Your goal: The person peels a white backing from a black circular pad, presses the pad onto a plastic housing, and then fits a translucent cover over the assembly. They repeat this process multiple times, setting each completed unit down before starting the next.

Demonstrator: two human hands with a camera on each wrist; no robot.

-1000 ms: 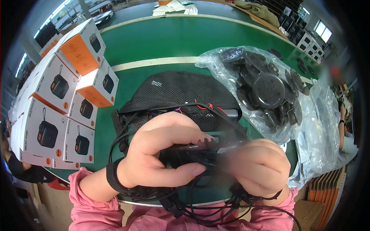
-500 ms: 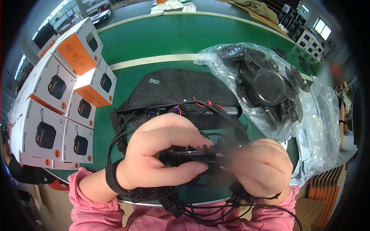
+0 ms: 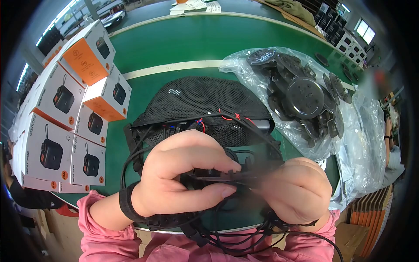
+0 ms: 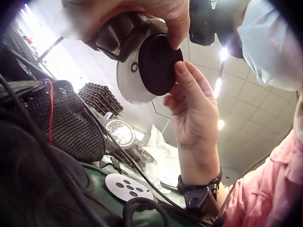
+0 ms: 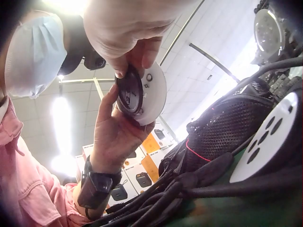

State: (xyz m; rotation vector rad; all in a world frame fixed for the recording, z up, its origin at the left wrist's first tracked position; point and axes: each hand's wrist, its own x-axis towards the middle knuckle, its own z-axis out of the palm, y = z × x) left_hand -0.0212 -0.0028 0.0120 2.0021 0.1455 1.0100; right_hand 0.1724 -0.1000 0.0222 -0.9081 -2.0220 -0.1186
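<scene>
Got a flat black round disc (image 4: 161, 66) held up between both hands, edge-on and a bit below centre in the head view, upper middle in both wrist views. Pinching with the left hand (image 3: 168, 168) from the left of the frame, thumb on the rim, other fingers curled. Pinching with the right hand (image 3: 301, 187) from the right, thumb tip at the edge, fingers bent. Pretty blurry around the right fingertips in the head view, so can't tell much about contact there.

Also seeing a pale, shiny round disc with small ring marks (image 4: 128, 82) just behind the black one in the wrist views, partly covered by it. Can't tell whether touching all the way round.

Just above the hands, middle of the frame, spotting a rounded black mesh bag (image 3: 203, 102) with thin red wires (image 3: 238, 116) along its front. Upper right, got a heap of glossy black round plastic caps (image 3: 304, 98) on a clear plastic bag (image 3: 238, 65). On the left, seeing stacked white and orange printed cardboard boxes (image 3: 56, 98). All on a long green tabletop (image 3: 174, 43). Lower right in the right wrist view, note a flat white disc with dark oval spots (image 5: 260, 142), near the mesh bag.
</scene>
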